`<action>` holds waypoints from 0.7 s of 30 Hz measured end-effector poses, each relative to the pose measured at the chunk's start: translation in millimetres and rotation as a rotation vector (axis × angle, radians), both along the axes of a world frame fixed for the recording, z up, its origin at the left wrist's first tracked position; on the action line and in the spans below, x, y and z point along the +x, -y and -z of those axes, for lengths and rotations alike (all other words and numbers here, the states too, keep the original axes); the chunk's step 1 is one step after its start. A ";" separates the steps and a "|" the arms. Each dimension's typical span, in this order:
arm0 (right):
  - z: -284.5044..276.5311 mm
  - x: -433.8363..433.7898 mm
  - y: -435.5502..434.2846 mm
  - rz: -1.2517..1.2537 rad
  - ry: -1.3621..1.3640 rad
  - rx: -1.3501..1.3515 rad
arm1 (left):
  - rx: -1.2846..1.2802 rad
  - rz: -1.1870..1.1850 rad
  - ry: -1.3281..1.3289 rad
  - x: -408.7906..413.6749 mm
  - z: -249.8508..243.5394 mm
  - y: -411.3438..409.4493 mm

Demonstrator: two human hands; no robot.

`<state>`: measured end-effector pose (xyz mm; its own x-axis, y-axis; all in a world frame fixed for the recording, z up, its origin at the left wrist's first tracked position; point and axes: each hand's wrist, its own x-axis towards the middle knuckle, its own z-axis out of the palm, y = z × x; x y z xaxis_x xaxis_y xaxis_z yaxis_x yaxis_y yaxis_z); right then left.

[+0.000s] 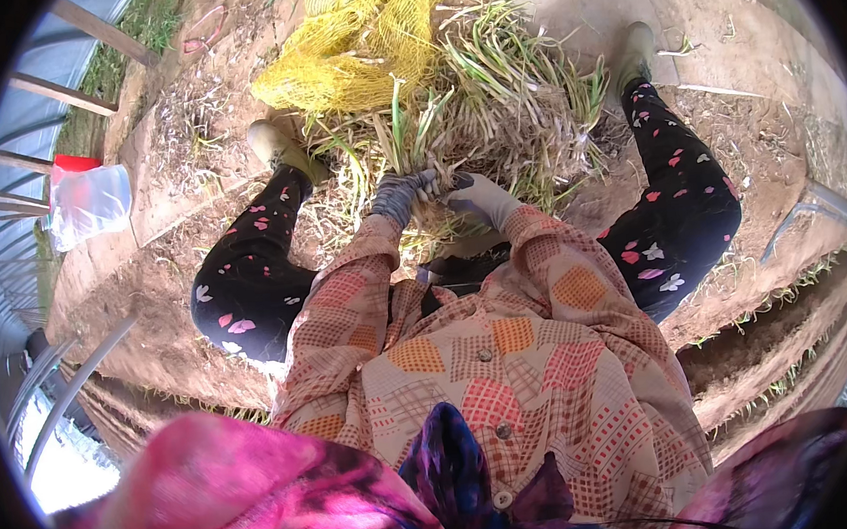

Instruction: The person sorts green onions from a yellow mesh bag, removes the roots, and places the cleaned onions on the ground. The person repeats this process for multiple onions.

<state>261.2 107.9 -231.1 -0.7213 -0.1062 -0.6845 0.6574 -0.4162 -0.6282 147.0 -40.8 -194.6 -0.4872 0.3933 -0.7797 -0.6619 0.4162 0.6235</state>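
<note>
Between my spread legs, both gloved hands meet in front of a heap of green-leaved, onion-like plants (516,106) with pale roots and dry stalks. My left hand (399,193), in a grey glove, is closed around a small bunch of these plants (407,138), its leaves pointing up and away from me. Close on its right, my right hand (479,194), in a pale glove with darker fingertips, has its fingers at the root end of the bunch; whether it grips anything cannot be told. A yellow mesh net bag (353,65) lies just beyond, at the heap's left side.
My boots (278,146) stand at either side of the heap. Far left are a clear plastic bag (92,201) and a red object (77,163) beside the tunnel's wooden posts (64,94). Flattened sheets (738,49) and plant scraps cover soil. Metal hoops (81,380) stick up lower left.
</note>
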 end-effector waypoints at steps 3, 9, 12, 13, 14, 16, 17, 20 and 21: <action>2.4 3.1 -7.9 0.150 0.175 -0.347 | 0.059 0.060 0.058 -10.9 -8.6 -2.9; 4.1 -0.2 -17.0 -0.104 -0.265 0.367 | 0.007 0.158 0.140 -5.8 6.5 4.4; 17.4 -2.3 -16.3 0.200 0.027 0.076 | 0.064 0.038 0.201 -10.4 1.4 13.2; 20.8 -4.1 -15.4 0.378 0.081 -0.055 | 0.119 0.019 0.228 -13.8 9.0 18.7; 24.0 -5.5 -14.4 0.556 0.135 -0.186 | 0.174 0.000 0.255 -16.7 16.5 24.0; 5.3 -10.0 -18.0 0.789 0.343 -0.352 | 0.202 -0.085 0.308 -16.1 14.4 25.8; 13.2 -8.7 -19.0 0.656 0.315 -0.294 | 0.201 -0.085 0.306 -16.0 13.8 25.6; 20.9 4.0 -20.3 0.216 -0.098 0.000 | 0.201 -0.050 0.310 -17.2 14.2 21.9; 7.6 8.5 -14.6 0.110 -0.451 0.183 | 0.200 -0.039 0.313 -18.1 23.0 27.6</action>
